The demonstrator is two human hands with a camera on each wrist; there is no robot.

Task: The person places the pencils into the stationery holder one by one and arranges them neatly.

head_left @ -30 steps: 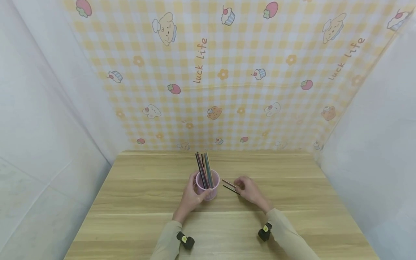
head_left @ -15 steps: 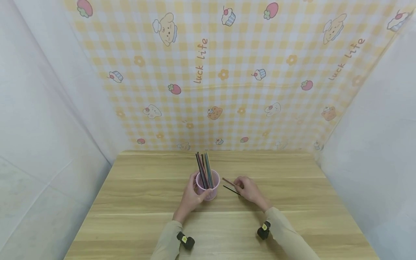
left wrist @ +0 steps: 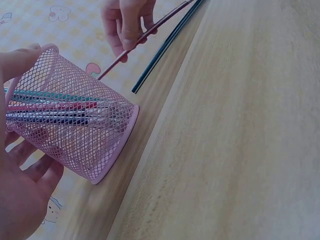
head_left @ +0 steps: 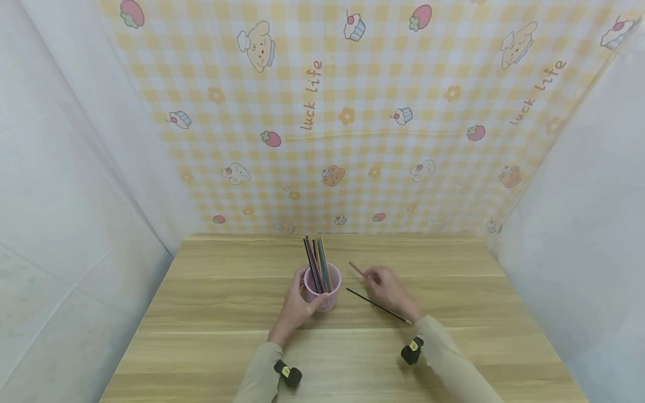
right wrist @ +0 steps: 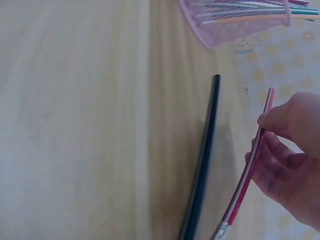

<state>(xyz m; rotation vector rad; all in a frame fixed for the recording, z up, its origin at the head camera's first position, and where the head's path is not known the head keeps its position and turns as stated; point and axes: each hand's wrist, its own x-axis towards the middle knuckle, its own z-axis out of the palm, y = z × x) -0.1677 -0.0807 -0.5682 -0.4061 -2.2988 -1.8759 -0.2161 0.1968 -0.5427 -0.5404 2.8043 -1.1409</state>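
Observation:
My left hand (head_left: pixel 296 307) grips a pink mesh pen holder (left wrist: pixel 70 132) on the table, thumb on its near side and fingers round the far side. Several pencils (head_left: pixel 316 263) of different colours stand in it, leaning to the left. To the right, my right hand (head_left: pixel 389 288) pinches a red pencil (right wrist: pixel 246 176) between thumb and fingers. In the left wrist view that pencil slants above the wood. A dark pencil (head_left: pixel 378 305) lies on the table below the right hand, one end pointing towards the holder.
The wood-grain table (head_left: pixel 221 302) backs onto a yellow checked cloth (head_left: pixel 347 157) with cartoon prints. White sheets (head_left: pixel 90 196) stand at the left and right sides. A black wrist camera (head_left: pixel 288 373) sits on each sleeve.
My right hand has lifted the red pencil from beside the dark one and moved it slightly away from me. More of the dark pencil now shows. The left hand and holder stay put.

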